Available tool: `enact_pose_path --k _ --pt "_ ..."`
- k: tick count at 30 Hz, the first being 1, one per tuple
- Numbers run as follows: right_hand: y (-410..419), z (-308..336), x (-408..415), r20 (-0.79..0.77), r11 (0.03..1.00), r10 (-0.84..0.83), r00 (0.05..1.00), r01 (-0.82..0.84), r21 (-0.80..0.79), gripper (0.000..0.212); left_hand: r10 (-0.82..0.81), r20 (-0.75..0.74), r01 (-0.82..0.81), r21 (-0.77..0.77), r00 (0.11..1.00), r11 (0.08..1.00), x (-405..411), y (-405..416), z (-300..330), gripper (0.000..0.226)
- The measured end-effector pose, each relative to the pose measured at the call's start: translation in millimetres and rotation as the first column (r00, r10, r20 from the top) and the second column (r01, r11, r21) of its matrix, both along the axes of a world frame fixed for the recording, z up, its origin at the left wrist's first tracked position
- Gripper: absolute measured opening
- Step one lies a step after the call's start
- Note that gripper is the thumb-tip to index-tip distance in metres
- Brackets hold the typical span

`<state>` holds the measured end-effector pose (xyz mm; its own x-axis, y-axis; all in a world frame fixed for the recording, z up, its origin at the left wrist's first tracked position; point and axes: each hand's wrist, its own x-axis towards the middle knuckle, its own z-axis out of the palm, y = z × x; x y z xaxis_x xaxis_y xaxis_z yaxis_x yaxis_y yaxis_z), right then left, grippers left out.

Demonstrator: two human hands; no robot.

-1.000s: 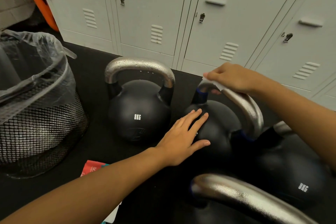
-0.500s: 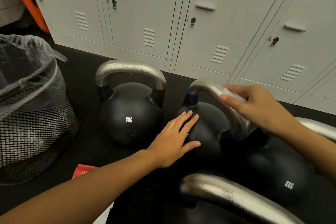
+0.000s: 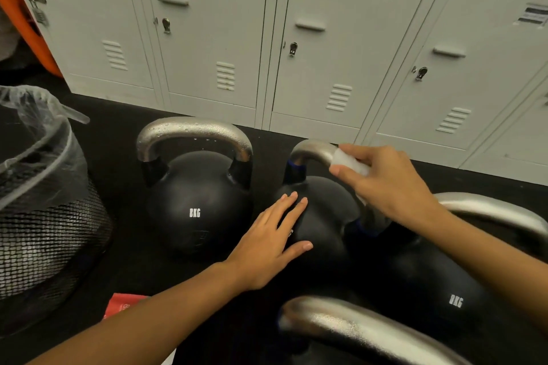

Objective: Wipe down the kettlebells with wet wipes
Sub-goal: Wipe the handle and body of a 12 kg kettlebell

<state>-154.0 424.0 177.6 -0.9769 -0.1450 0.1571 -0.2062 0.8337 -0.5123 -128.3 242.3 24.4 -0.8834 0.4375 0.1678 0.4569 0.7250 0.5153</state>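
Note:
Several black kettlebells with steel handles stand on the dark floor. The middle kettlebell (image 3: 323,216) has blue bands at its handle base. My left hand (image 3: 271,241) lies flat on its black body with fingers straight. My right hand (image 3: 385,184) holds a white wet wipe (image 3: 345,160) wrapped over the top of that kettlebell's steel handle (image 3: 311,149). To the left stands another kettlebell (image 3: 195,204) marked 8KG, its handle beaded with droplets. A third 8KG kettlebell (image 3: 439,284) sits at the right, and a fourth handle (image 3: 355,329) shows at the bottom.
A black mesh bin (image 3: 44,216) lined with a clear bag stands at the left. A red packet (image 3: 124,305) lies on the floor under my left forearm. Grey lockers (image 3: 326,53) line the back, and an orange object (image 3: 17,9) leans at the far left.
My right hand slid the wipe along the middle kettlebell's handle, down its right side and back up toward the top. My left hand stayed on the body.

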Motion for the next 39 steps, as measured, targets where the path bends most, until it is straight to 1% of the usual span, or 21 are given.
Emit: enact_pose_path --k 3,7,9,11,14,17,19,21,24,26,28,31,33,36,39 --pt "12.3 -4.8 12.6 0.009 0.997 -0.048 0.999 0.048 -0.063 0.044 0.004 0.001 -0.004 0.003 1.0 1.0 -0.8 -0.4 -2.0 0.071" --pt "23.4 -12.9 19.6 0.023 0.983 -0.087 0.996 0.09 -0.16 0.044 0.01 0.012 -0.01 0.008 1.0 1.0 -1.7 -0.2 -3.3 0.072" --pt "26.4 -15.9 22.4 0.013 0.979 -0.093 0.996 0.094 -0.181 0.043 0.014 0.014 -0.014 0.003 1.0 1.0 -1.4 0.7 -3.5 0.072" --pt "27.5 -19.4 25.5 -0.015 0.985 -0.085 0.996 0.082 -0.154 0.044 0.019 0.001 -0.019 -0.005 1.0 1.0 -2.0 0.5 -4.7 0.073" --pt "27.5 -23.1 21.6 -0.028 0.996 -0.042 0.999 0.04 -0.081 0.052 0.027 -0.014 -0.027 -0.012 1.0 1.0 -3.4 0.7 -6.1 0.073" --pt "20.3 -22.5 12.7 -0.021 0.998 0.035 0.999 -0.037 -0.056 0.062 0.026 -0.018 -0.026 -0.013 1.0 1.0 -2.3 1.6 -3.6 0.073" --pt "15.7 -22.0 11.2 -0.014 0.991 0.095 0.995 -0.096 -0.09 0.064 0.029 -0.001 -0.029 -0.016 1.0 0.999 -1.7 0.8 -2.2 0.073" --pt "17.1 -19.9 7.8 0.001 0.98 0.111 0.994 -0.109 -0.167 0.055 0.035 -0.001 -0.035 -0.023 0.999 0.999 -1.3 1.1 0.2 0.074" --pt "25.9 -18.4 0.8 0.01 0.978 0.1 0.995 -0.096 -0.183 0.044 0.047 0.011 -0.046 -0.035 0.999 0.998 1.2 3.3 6.4 0.073" --pt "28.4 -20.1 0.1 0.014 0.97 0.08 0.997 -0.075 -0.232 0.041 0.052 0.019 -0.051 -0.053 0.998 0.997 2.3 3.5 10.1 0.074" --pt "27.0 -24.7 3.2 0.016 0.957 0.06 0.998 -0.053 -0.284 0.042 0.062 0.021 -0.06 -0.072 0.998 0.996 2.4 3.4 13.2 0.075" --pt "21.4 -27.2 5.0 -0.032 0.961 0.033 0.999 -0.04 -0.273 0.043 0.068 0.028 -0.064 -0.122 0.997 0.99 2.6 3.9 19.2 0.076" --pt "18.6 -23.4 1.2 -0.046 0.955 0.019 0.999 -0.031 -0.295 0.039 0.062 0.014 -0.059 -0.179 0.998 0.982 2.3 5.5 24.3 0.077" --pt "15.5 -16.0 -4.1 -0.03 0.939 0.02 0.999 -0.029 -0.342 0.033 0.062 0.003 -0.06 -0.238 0.998 0.969 0.9 6.1 29.1 0.078" --pt "12.6 -14.0 -8.3 -0.011 0.948 0.036 0.999 -0.038 -0.317 0.027 0.058 0.001 -0.055 -0.281 0.998 0.958 0.7 7.2 33.5 0.079"
